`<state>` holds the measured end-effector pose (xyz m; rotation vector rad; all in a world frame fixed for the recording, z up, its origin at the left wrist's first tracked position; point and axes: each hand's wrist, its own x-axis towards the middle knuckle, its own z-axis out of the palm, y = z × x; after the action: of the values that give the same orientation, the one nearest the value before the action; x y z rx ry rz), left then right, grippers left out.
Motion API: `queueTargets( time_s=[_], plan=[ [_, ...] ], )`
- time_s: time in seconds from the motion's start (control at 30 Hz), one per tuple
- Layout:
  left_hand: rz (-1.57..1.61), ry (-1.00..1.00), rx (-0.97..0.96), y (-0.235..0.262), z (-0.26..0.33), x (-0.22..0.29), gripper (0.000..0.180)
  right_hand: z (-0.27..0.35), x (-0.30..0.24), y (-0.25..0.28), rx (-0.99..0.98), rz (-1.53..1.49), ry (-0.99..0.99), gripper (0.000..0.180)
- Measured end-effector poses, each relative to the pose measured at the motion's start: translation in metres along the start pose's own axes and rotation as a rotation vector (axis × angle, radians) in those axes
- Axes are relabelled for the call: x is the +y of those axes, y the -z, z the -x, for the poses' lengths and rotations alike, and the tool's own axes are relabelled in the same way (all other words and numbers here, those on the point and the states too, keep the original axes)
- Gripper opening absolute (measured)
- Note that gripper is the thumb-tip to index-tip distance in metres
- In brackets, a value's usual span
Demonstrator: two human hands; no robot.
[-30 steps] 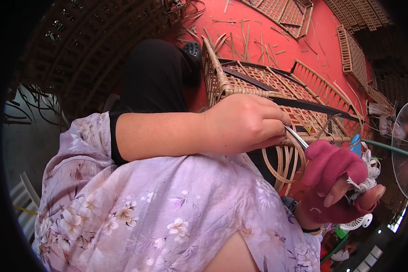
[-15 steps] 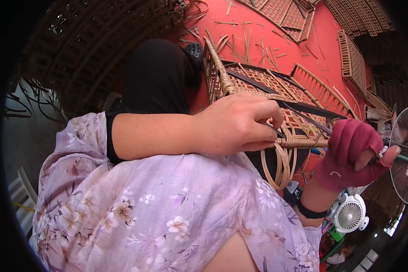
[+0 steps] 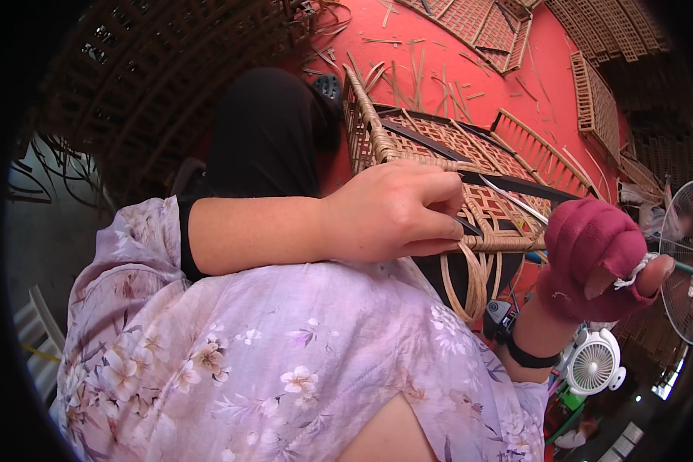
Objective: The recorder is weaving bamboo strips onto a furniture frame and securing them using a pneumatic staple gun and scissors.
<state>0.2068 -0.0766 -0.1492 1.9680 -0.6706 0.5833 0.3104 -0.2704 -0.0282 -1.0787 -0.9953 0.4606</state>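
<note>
A woven rattan frame (image 3: 500, 244) with an open lattice leans across in front of me, dark flat bars running along it. My left hand (image 3: 400, 209), bare, is closed in a pinch at its near wrapped rim. From those fingertips a loop of pale rattan strand (image 3: 479, 286) hangs down. On the right, my right hand (image 3: 597, 258) wears a maroon fingerless glove and makes a fist round a slim, pointed metal tool (image 3: 514, 199). The tool's tip points left over the lattice, near a dark bar; its handle is hidden inside the fist.
Cut rattan scraps (image 3: 420, 77) lie over the red floor (image 3: 439, 31). More woven panels (image 3: 481, 27) rest at the far side, and dark lattice stacks (image 3: 154, 77) rise at left. A small white fan (image 3: 595, 366) and a larger fan (image 3: 687, 262) stand at right.
My right hand has shifted slightly left and turned a little, and the metal tool now catches more light. My left hand has moved slightly left, still pinching at the rim.
</note>
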Motion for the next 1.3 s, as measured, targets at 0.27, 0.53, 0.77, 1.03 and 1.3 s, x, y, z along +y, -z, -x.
queueTargets(
  time_s=[0.27, 0.53, 0.77, 1.03, 1.3],
  plan=[
    [-0.020, -0.006, -0.007, 0.000, 0.002, 0.000, 0.014, 0.000, 0.020, -0.005, -0.020, 0.101, -0.015, 0.064],
    [-0.251, -0.069, 0.055, 0.012, -0.003, -0.009, 0.019, 0.006, 0.024, -0.001, 0.163, -0.126, -0.012, 0.070],
    [-0.316, -0.072, 0.019, 0.019, -0.009, -0.009, 0.029, 0.008, 0.026, 0.003, 0.400, -0.015, -0.092, 0.066],
    [-0.303, -0.063, -0.009, 0.019, -0.013, -0.008, 0.031, 0.022, 0.012, 0.008, 0.325, -0.237, 0.022, 0.054],
    [-0.337, -0.047, 0.032, 0.014, -0.017, -0.006, 0.025, 0.034, 0.013, 0.001, 0.369, -0.166, 0.053, 0.051]
  ],
)
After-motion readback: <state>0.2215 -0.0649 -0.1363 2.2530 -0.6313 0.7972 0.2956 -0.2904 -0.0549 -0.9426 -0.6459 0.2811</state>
